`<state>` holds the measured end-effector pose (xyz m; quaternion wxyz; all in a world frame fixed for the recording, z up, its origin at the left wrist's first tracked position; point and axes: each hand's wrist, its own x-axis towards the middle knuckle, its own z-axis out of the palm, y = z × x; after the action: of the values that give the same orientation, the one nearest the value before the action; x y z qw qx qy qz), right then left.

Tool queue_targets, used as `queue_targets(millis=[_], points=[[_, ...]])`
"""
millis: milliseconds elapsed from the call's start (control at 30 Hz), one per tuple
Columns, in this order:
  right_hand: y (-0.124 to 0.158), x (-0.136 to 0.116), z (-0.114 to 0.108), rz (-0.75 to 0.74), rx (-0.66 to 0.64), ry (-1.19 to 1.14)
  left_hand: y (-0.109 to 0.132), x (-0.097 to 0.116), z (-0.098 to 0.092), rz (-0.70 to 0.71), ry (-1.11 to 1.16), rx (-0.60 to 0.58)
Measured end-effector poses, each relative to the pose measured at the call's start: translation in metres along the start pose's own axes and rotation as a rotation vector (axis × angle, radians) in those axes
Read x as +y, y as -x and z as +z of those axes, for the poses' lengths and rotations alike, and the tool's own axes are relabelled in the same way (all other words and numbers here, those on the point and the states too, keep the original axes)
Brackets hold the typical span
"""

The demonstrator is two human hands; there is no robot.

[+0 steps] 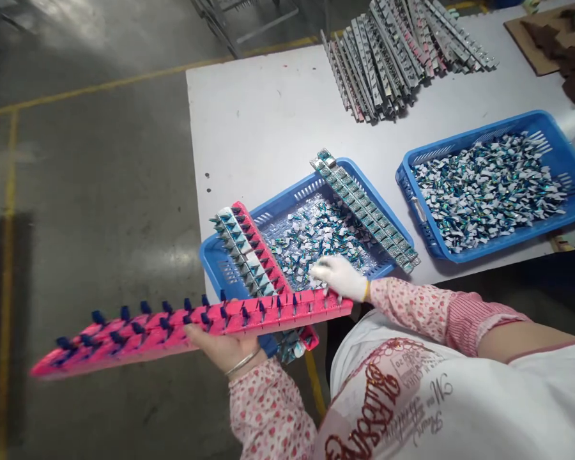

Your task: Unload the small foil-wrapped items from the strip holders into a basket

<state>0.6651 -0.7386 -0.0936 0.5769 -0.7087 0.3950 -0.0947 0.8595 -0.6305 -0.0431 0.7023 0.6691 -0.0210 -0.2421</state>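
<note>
My bare left hand [225,350], with a bangle at the wrist, grips a long bright pink bar [263,313] from below. Two rows of dark blue pointed clips stand along the bar, which reaches out to the left. My right hand [338,276], in a white glove, is at the bar's right end and over the near side of a blue basket [263,214]. Its fingers look curled together; what they hold, if anything, is hidden. Small blue-green and white pieces [311,239] lie in that basket. A pink bar with silvery-blue clips [256,249] rests across its left side.
A grey metal toothed bar [364,207] lies across the basket's right side. Another blue basket [503,249] of similar pieces stands to the right on the white table [253,121]. Stacked metal strips [393,57] and brown cloth [556,48] lie at the back.
</note>
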Motion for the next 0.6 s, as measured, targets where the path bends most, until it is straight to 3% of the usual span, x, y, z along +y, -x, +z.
queue_targets(millis=[100,267,367,533,600], points=[[-0.022,0.017,-0.01,0.215,0.147,-0.082,0.004,0.002,0.005,0.122,0.081,-0.037],[-0.036,0.023,-0.026,0.006,0.075,0.494,0.016,-0.014,0.013,0.006,0.103,-0.051],[-0.04,0.013,-0.021,-0.038,0.113,0.483,0.02,-0.026,0.017,-0.006,0.091,-0.02],[-0.055,0.007,-0.018,0.005,-0.095,0.609,0.022,-0.034,0.022,-0.032,0.079,0.009],[-0.058,0.011,-0.024,0.03,-0.011,0.645,0.022,-0.034,0.023,-0.025,0.078,-0.004]])
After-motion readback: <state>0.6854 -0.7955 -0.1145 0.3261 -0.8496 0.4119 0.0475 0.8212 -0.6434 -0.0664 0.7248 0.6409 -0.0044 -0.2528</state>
